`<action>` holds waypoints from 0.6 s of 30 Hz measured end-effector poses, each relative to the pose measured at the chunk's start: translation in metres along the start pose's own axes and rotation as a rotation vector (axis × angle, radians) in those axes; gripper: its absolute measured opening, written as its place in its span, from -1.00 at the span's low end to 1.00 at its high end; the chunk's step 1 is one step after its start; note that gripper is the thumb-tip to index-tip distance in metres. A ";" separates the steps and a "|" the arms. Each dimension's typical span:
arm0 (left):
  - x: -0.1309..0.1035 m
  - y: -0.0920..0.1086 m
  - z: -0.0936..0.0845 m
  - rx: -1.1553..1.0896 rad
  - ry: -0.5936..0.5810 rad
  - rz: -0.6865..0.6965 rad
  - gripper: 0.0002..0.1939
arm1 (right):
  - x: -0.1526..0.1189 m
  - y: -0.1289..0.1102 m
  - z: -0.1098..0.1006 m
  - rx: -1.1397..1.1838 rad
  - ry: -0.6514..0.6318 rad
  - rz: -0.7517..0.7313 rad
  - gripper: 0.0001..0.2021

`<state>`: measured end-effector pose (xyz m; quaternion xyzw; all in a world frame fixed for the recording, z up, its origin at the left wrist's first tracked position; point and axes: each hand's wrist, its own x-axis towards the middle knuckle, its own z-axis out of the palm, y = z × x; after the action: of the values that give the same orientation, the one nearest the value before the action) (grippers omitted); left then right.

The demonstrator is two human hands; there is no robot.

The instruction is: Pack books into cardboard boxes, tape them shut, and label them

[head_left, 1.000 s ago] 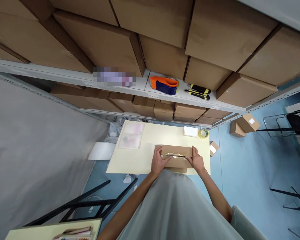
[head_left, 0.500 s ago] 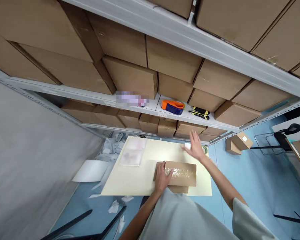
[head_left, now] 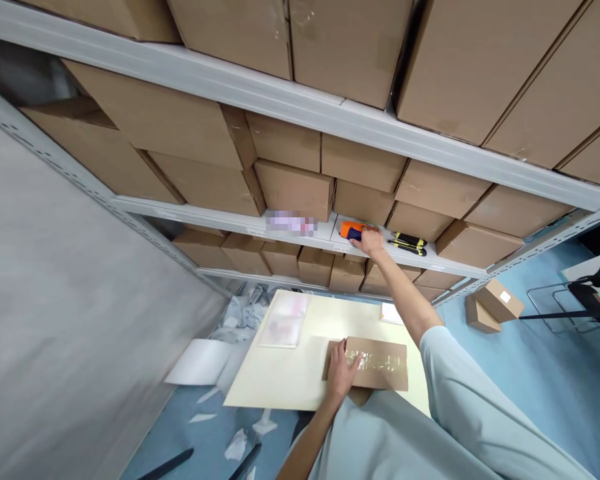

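On the shelf, my right hand [head_left: 370,241] is closed round the right part of an orange and dark blue tape dispenser [head_left: 351,231]; the hand covers that part of it. Below, a cardboard box [head_left: 380,363] with clear tape across its top lies on the cream table [head_left: 270,380]. My left hand [head_left: 342,370] rests on the box's left end, its thumb apart from the fingers. Just right of my right hand lie black and yellow cutters [head_left: 409,243] on the same shelf.
Cardboard boxes [head_left: 293,190] fill the grey shelf rack [head_left: 300,97]. Clear plastic bags [head_left: 284,320] lie at the table's back left, a white item [head_left: 391,313] at its back right. Two boxes [head_left: 495,300] stand on the floor at right. A wall [head_left: 55,300] borders the left.
My right hand has moved from above the table up to the shelf and taken hold of the orange and blue dispenser. My left hand stays on the box. The view has shifted.
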<state>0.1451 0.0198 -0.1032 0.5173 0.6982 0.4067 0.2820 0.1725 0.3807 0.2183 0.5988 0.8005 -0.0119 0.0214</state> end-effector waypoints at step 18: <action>0.002 0.013 -0.003 0.032 -0.015 0.013 -0.40 | -0.179 0.082 0.018 0.938 -0.124 -0.274 -0.36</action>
<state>0.1484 0.0222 -0.0900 0.5293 0.6993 0.3931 0.2763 0.3021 0.2320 0.2099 0.4312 0.7776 -0.4094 -0.2045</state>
